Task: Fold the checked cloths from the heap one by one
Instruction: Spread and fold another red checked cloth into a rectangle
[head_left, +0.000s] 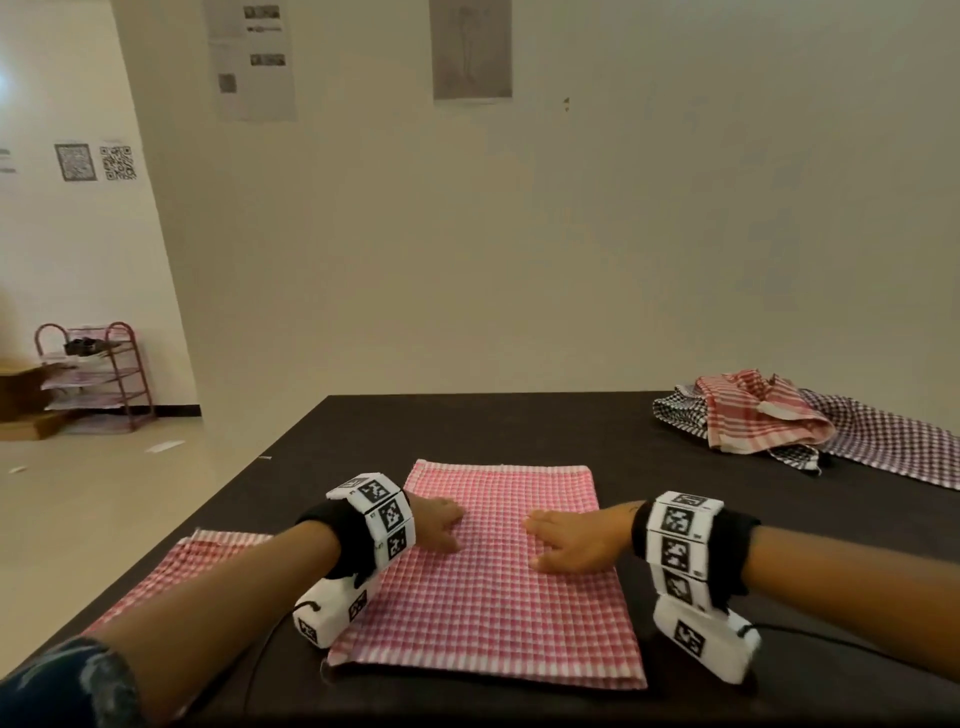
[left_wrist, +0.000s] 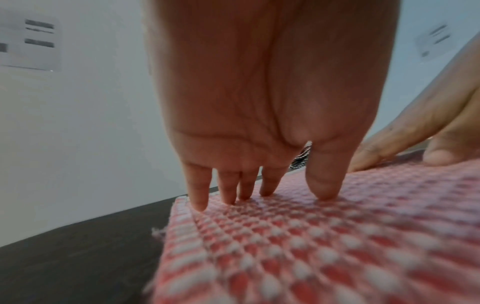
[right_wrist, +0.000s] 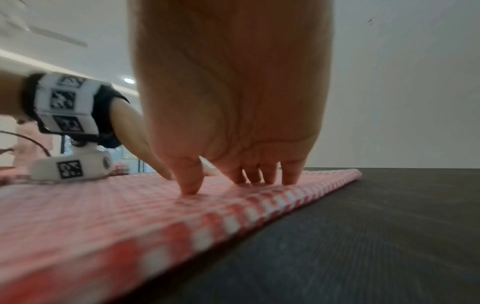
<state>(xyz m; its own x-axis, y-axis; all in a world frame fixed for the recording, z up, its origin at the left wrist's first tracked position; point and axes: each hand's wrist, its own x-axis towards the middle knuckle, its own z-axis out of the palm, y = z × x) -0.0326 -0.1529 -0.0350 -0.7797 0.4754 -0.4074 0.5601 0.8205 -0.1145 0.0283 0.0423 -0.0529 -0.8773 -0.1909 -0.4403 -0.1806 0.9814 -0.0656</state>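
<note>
Folded red checked cloth (head_left: 493, 587) on the table (head_left: 467, 431) is pressed flat by the left hand (head_left: 439, 525) and right hand (head_left: 576, 540), fingers extended, nothing grasped

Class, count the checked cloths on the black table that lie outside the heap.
2. One pink checked cloth lies folded at the centre under both hands. Another pink checked cloth lies at the left edge, partly hidden by the left forearm. More could be hidden out of view.
</note>
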